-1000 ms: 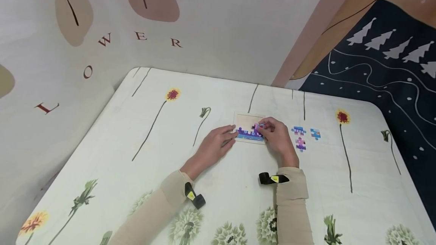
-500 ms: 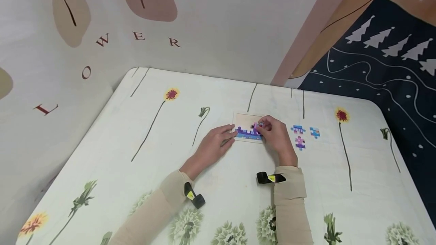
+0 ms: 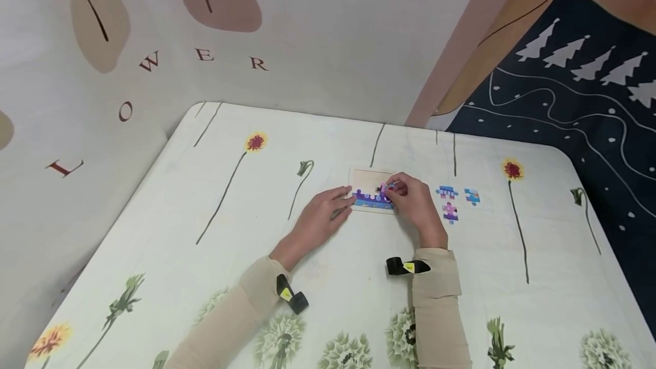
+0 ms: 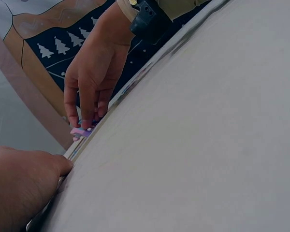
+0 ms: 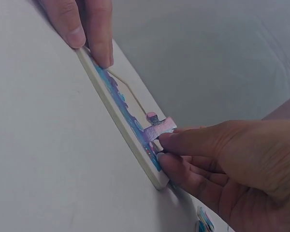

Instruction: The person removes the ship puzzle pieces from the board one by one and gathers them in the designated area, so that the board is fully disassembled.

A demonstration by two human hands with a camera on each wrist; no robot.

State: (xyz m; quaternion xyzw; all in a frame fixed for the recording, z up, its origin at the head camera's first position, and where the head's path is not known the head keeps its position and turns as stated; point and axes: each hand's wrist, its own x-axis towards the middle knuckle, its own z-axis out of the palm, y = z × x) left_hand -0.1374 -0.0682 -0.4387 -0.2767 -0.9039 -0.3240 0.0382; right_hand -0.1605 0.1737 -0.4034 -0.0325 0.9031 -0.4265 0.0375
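Note:
A small wooden puzzle tray lies on the table, its lower part filled with blue and purple pieces and its upper part bare wood. My left hand rests on the tray's left edge with fingers extended, the fingertips at the rim. At the right side, my right hand pinches a pink and purple jigsaw piece between thumb and fingers. In the right wrist view this piece sits tilted over the tray, right against the row of placed pieces. The fingers hide part of it.
Several loose jigsaw pieces lie right of the tray: a blue and purple one, a blue and orange one and a pink and purple one. A white flower-print cloth covers the table. A pale wall rises behind it.
Both hands keep their places at the tray, and the right hand still pinches the piece. The head view has shifted slightly.

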